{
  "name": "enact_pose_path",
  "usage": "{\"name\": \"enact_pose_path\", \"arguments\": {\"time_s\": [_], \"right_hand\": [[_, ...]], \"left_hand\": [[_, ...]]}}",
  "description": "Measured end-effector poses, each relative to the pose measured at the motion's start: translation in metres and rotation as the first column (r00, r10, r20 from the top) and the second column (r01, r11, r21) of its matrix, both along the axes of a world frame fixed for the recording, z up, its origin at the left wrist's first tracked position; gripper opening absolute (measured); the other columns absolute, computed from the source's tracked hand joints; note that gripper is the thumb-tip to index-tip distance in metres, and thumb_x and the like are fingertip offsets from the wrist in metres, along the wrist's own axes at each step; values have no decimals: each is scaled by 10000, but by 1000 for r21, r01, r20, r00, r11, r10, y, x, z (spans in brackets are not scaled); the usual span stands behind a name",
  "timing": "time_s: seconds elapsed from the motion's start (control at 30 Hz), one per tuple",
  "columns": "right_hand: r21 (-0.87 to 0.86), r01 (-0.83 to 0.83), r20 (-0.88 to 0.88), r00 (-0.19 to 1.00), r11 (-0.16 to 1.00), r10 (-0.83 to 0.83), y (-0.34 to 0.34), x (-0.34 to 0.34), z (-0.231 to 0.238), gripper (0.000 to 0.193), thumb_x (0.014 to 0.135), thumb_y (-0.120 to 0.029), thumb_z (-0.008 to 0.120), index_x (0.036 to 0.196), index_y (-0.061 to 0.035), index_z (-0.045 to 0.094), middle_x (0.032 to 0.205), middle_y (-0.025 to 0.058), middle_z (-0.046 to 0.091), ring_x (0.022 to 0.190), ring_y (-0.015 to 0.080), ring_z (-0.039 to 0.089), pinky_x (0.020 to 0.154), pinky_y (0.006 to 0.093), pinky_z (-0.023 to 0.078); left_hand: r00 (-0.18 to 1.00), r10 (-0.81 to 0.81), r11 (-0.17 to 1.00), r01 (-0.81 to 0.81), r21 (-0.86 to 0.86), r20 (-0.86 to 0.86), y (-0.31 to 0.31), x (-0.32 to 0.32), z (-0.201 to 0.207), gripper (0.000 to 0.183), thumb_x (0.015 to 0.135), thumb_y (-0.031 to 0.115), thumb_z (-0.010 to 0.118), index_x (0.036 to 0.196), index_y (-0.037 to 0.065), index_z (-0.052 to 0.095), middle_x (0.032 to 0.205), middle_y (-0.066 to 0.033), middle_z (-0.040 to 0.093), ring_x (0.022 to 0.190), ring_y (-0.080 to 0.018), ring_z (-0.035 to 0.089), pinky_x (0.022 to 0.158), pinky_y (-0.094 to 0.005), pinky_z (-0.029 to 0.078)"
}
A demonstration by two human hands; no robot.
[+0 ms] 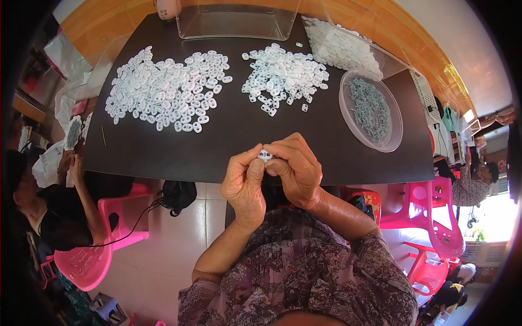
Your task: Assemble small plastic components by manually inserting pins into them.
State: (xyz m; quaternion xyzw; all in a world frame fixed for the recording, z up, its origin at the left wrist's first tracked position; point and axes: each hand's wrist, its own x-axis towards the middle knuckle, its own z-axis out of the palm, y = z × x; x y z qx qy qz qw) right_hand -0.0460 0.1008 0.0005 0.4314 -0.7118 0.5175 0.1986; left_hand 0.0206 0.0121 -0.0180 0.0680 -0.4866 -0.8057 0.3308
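Observation:
Over the table's near edge, my left hand (246, 185) and my right hand (297, 169) meet at the fingertips. Between them they pinch a small white plastic piece with two dark holes (265, 155). Both thumbs press at its near side, and the fingertips cover its edges. Beyond my hands, a pile of small white plastic pieces with holes (283, 75) spreads over the middle of the table. A wider pile of white oval pieces (163, 89) lies to the left. On the right, a round clear tub (346, 111) holds many tiny grey-green parts (370, 111), too small to name.
The dark table (217, 155) carries a clear plastic box (234, 37) at its far edge. A clear bag of white pieces (342, 49) lies far right. Pink plastic chairs (87, 266) stand on both sides. A seated person (60, 217) works at the left; others are at the right.

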Motion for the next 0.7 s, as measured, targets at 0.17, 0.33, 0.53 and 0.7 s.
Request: {"name": "enact_pose_path", "arguments": {"time_s": [0.17, 0.33, 0.53, 0.7], "right_hand": [[23, -13, 104, 995, 1000, 11, -1, 4, 1, 243, 773, 1, 660, 1007, 30, 600, 872, 95, 590, 727, 155, 521, 595, 250, 447], [3, -3, 102, 995, 1000, 3, -4, 5, 1, 223, 799, -35, 648, 1003, 29, 589, 864, 95, 586, 720, 158, 513, 603, 252, 436], [-31, 52, 63, 997, 998, -50, -7, 10, -2, 182, 828, -52, 622, 982, 36, 581, 868, 101, 588, 718, 175, 513, 605, 266, 435], [-79, 82, 67, 995, 993, -77, -9, 15, -7, 156, 845, -30, 590, 984, 39, 571, 872, 112, 588, 726, 183, 520, 623, 280, 443]], "left_hand": [[1000, 16, 1000, -16, 10, -1, -2, 0, 1, 209, 911, 103, 564, 1053, -48, 579, 974, -55, 598, 866, -85, 540, 797, -213, 443], [1000, 14, 999, -15, 42, 13, 0, -1, 9, 210, 914, 98, 558, 1062, -49, 578, 972, -53, 595, 870, -84, 539, 793, -211, 444], [1000, 19, 1000, -19, 5, 7, 3, 2, 4, 213, 921, 99, 546, 1072, -48, 578, 975, -51, 593, 869, -82, 535, 796, -216, 442], [998, 51, 998, -49, -50, 31, 8, 3, 0, 218, 926, 112, 541, 1071, -48, 577, 982, -50, 591, 850, -75, 527, 789, -215, 438]]}}
